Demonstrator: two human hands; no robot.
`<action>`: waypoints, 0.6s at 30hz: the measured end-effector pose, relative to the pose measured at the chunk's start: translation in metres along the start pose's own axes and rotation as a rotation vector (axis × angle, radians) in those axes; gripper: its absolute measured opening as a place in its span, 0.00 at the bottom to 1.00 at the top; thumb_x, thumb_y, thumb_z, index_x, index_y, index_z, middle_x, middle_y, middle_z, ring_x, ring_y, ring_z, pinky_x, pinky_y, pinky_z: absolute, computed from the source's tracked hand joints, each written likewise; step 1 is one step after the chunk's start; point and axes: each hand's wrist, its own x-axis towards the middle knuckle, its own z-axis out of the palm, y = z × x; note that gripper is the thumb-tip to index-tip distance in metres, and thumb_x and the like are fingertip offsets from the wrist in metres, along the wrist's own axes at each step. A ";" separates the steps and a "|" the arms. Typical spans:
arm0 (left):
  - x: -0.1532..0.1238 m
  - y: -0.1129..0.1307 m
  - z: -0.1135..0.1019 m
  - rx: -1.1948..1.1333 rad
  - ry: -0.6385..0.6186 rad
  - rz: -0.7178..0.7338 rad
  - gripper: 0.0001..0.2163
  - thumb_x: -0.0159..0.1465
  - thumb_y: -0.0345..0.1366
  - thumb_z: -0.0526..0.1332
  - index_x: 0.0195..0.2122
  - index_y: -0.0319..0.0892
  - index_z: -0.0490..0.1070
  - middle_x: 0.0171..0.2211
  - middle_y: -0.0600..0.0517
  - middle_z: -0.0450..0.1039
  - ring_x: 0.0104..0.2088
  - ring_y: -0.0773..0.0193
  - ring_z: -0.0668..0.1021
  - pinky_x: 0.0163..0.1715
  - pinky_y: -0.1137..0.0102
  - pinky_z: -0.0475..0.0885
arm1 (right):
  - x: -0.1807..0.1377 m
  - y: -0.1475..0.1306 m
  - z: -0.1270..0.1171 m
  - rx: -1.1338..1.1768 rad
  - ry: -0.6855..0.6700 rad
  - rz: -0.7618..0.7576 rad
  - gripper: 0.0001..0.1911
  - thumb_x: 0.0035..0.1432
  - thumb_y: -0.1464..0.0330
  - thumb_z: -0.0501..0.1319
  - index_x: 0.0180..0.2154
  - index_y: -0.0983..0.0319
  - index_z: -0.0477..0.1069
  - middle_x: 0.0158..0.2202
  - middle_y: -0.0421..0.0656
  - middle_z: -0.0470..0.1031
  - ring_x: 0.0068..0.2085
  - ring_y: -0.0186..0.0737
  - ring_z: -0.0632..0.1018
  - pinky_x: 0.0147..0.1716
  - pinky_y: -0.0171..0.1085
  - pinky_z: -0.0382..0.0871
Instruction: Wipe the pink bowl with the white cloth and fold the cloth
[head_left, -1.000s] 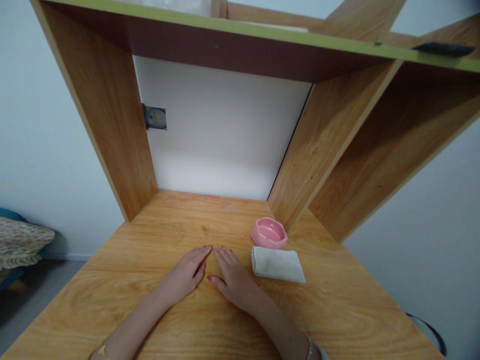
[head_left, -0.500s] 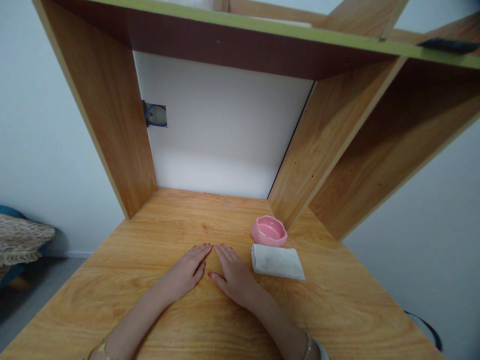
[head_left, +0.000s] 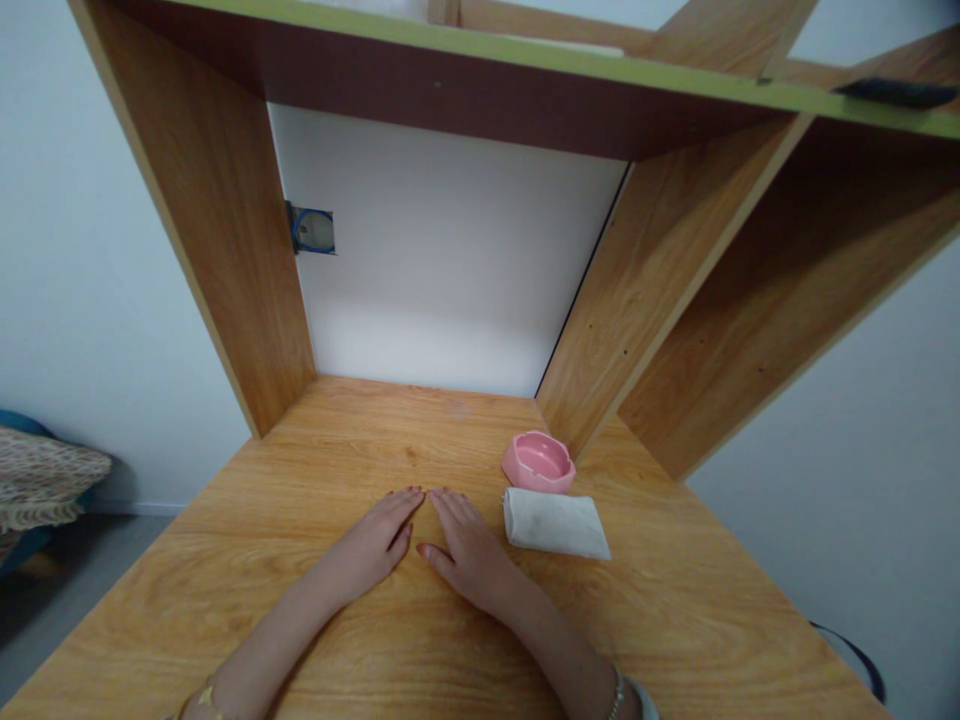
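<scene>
My left hand (head_left: 379, 537) lies flat on the wooden desk (head_left: 360, 440), fingers stretched out and holding nothing. Beside it my right hand (head_left: 466, 550) also rests palm down, its thumb apart from the fingers. The fingertips of the two hands nearly meet. To the right of my right hand, without contact, is a folded pale grey cloth (head_left: 556, 523). Just behind that cloth stands a pink ashtray (head_left: 538, 462) with notches in its rim; nothing shows inside it.
Wooden side panels rise at the left (head_left: 217, 240) and right (head_left: 667, 270) of the desk, and a shelf (head_left: 450, 85) crosses above. A wall socket opening (head_left: 313, 231) is in the back wall. A knitted cover (head_left: 52, 470) lies over a seat at far left.
</scene>
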 end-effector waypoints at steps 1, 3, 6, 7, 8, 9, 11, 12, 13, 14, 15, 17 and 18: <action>0.000 0.000 0.000 0.003 0.000 0.000 0.22 0.60 0.29 0.47 0.57 0.37 0.56 0.56 0.45 0.59 0.56 0.62 0.62 0.56 0.62 0.59 | 0.000 0.000 0.000 0.001 -0.001 -0.001 0.30 0.55 0.65 0.52 0.57 0.71 0.53 0.57 0.54 0.57 0.59 0.46 0.56 0.57 0.48 0.50; 0.000 0.000 -0.001 0.009 0.000 -0.004 0.22 0.60 0.29 0.47 0.57 0.38 0.57 0.56 0.45 0.59 0.56 0.62 0.62 0.56 0.62 0.59 | 0.001 0.000 -0.001 0.000 -0.006 0.003 0.30 0.55 0.65 0.52 0.57 0.72 0.53 0.57 0.55 0.57 0.59 0.46 0.56 0.57 0.48 0.50; 0.000 0.001 -0.002 0.011 -0.003 -0.010 0.21 0.60 0.29 0.48 0.56 0.38 0.58 0.56 0.45 0.60 0.56 0.62 0.63 0.55 0.61 0.59 | 0.001 -0.001 -0.001 -0.009 -0.014 0.008 0.30 0.55 0.65 0.52 0.56 0.73 0.53 0.57 0.55 0.57 0.59 0.46 0.56 0.58 0.48 0.49; 0.000 0.001 -0.002 0.010 0.000 -0.009 0.21 0.60 0.29 0.48 0.56 0.38 0.58 0.56 0.45 0.60 0.56 0.62 0.63 0.55 0.61 0.59 | 0.001 -0.001 -0.001 -0.013 -0.016 0.006 0.30 0.55 0.65 0.52 0.56 0.73 0.53 0.57 0.55 0.57 0.59 0.46 0.56 0.58 0.47 0.49; 0.000 0.001 -0.002 0.007 0.004 -0.007 0.21 0.60 0.30 0.48 0.56 0.38 0.58 0.56 0.45 0.60 0.56 0.62 0.63 0.55 0.61 0.59 | 0.001 0.000 0.000 -0.016 -0.017 0.005 0.30 0.55 0.65 0.52 0.56 0.73 0.53 0.57 0.55 0.57 0.59 0.46 0.56 0.58 0.47 0.49; 0.000 0.002 -0.003 0.004 0.010 -0.005 0.21 0.60 0.30 0.48 0.56 0.39 0.58 0.56 0.46 0.60 0.56 0.62 0.63 0.55 0.61 0.59 | 0.001 0.000 0.000 -0.019 -0.016 0.004 0.30 0.55 0.65 0.52 0.56 0.73 0.53 0.57 0.55 0.57 0.59 0.46 0.56 0.58 0.47 0.49; 0.000 0.003 -0.003 0.002 0.019 -0.001 0.21 0.60 0.29 0.48 0.56 0.40 0.58 0.56 0.46 0.60 0.56 0.62 0.63 0.55 0.62 0.59 | 0.001 0.000 0.001 -0.020 -0.008 0.003 0.30 0.55 0.65 0.52 0.57 0.73 0.53 0.57 0.55 0.57 0.59 0.46 0.56 0.58 0.48 0.50; 0.000 0.003 -0.003 0.005 0.020 0.000 0.21 0.60 0.29 0.48 0.56 0.40 0.58 0.56 0.46 0.60 0.56 0.62 0.63 0.55 0.62 0.59 | 0.001 0.001 0.002 -0.019 -0.003 0.001 0.30 0.55 0.65 0.52 0.57 0.72 0.53 0.57 0.55 0.57 0.59 0.46 0.56 0.57 0.48 0.50; 0.000 0.003 -0.003 0.008 0.017 0.000 0.21 0.60 0.29 0.48 0.56 0.39 0.58 0.56 0.46 0.60 0.56 0.62 0.62 0.55 0.61 0.59 | 0.001 0.001 0.002 -0.018 0.001 -0.002 0.30 0.55 0.65 0.52 0.57 0.72 0.53 0.57 0.55 0.57 0.59 0.46 0.56 0.57 0.48 0.50; 0.000 0.003 -0.003 0.012 0.014 -0.002 0.22 0.60 0.29 0.48 0.56 0.39 0.58 0.56 0.46 0.60 0.56 0.62 0.62 0.55 0.61 0.59 | 0.000 0.001 0.002 -0.018 0.004 -0.004 0.30 0.55 0.65 0.52 0.57 0.71 0.53 0.57 0.54 0.57 0.59 0.46 0.56 0.57 0.48 0.50; 0.000 0.004 -0.003 0.015 0.011 -0.004 0.22 0.60 0.29 0.48 0.56 0.38 0.58 0.56 0.45 0.60 0.56 0.62 0.62 0.55 0.61 0.59 | 0.001 0.001 0.002 -0.019 0.005 -0.004 0.30 0.55 0.65 0.52 0.57 0.71 0.53 0.57 0.54 0.58 0.59 0.46 0.56 0.57 0.48 0.50; 0.000 0.003 -0.003 0.015 0.007 -0.005 0.22 0.59 0.29 0.48 0.56 0.38 0.58 0.56 0.45 0.60 0.56 0.62 0.62 0.55 0.61 0.59 | 0.001 0.000 0.002 -0.023 0.003 0.002 0.29 0.54 0.65 0.52 0.56 0.72 0.54 0.57 0.54 0.58 0.59 0.46 0.57 0.57 0.48 0.50; 0.000 0.003 -0.003 0.013 0.007 -0.005 0.22 0.59 0.29 0.48 0.56 0.38 0.58 0.56 0.45 0.60 0.56 0.62 0.62 0.55 0.61 0.59 | 0.001 0.000 0.002 -0.025 0.002 0.004 0.29 0.55 0.65 0.52 0.56 0.71 0.54 0.57 0.54 0.58 0.59 0.46 0.57 0.57 0.48 0.50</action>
